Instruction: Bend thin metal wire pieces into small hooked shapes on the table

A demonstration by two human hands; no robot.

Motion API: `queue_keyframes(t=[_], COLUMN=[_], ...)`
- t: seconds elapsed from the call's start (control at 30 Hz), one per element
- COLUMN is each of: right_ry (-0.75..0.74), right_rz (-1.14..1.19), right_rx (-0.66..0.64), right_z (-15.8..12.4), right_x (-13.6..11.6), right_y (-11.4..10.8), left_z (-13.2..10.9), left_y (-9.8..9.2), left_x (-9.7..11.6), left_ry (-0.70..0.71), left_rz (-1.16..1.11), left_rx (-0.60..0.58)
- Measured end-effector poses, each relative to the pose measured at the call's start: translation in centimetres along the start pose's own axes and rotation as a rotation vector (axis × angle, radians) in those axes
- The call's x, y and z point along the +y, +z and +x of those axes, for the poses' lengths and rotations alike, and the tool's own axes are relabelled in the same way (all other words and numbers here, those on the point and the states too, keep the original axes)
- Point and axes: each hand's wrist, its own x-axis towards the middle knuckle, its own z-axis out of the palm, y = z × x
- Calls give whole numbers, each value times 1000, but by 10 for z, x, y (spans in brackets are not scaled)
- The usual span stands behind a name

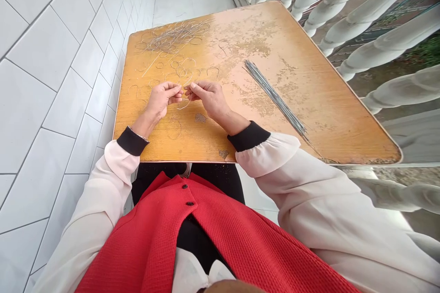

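Observation:
Over the near left part of the worn wooden table, my left hand and my right hand meet almost fingertip to fingertip. Both are closed in a pinch on a thin pale wire, whose curved end hangs below the fingers. The fingertips hide the part of the wire between them. Just beyond my hands lie several loose curled wire pieces. A tangled pile of wires rests at the table's far left. To the right of my right hand, a bundle of straight grey wires lies diagonally.
The table has rounded corners and patches of peeling surface. A white tiled wall runs close along its left side. White balusters stand along the right side, with ground and plants behind them.

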Motion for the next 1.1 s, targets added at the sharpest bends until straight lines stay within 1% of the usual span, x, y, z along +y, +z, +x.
queue_keyframes(t=[0.13, 0.23, 0.33, 0.43, 0.53, 0.6, 0.73, 0.83, 0.9, 0.97, 1.03, 1.1], right_ry=[-126, -143, -122, -177, -218, -211, -155, -95, -82, -128, -220, -293], right_rz=[-211, -306, -382, -469, -502, -481, -413, -422, -452, -495, -544, -592], right_rx=[-47, -58, -76, -89, -87, -86, -83, -92, -87, -52, -7, 7], right_z=[1, 1, 1, 1, 1, 0, -3, -5, -5, -5, -5, -5], right_x=[4, 3, 2, 3, 5, 6, 7, 9, 11, 12, 11, 8], right_y=[-5, -8, -10, -9, -8, -7, -3, 2, 4, 6, 6, 6], left_z=[1, 1, 0, 2, 5, 7, 9, 10, 11, 11, 11, 11], left_y=[-3, -6, -10, -13, -15, -14, -10, -5, -2, 0, 1, 2], left_x=[0, 6, 13, 17, 16, 15, 12, 9, 7, 6, 5, 3], left_ry=[-62, -107, -80, -32, -29, -15, 44, 61, 66, 71, 77, 81], left_rz=[-62, -45, 51, 188, 258, 249, 165, 100, 60, 37, 39, 49], left_rx=[6, -43, -84, -89, -86, -55, 59, 125, 150, 164, 171, 171])
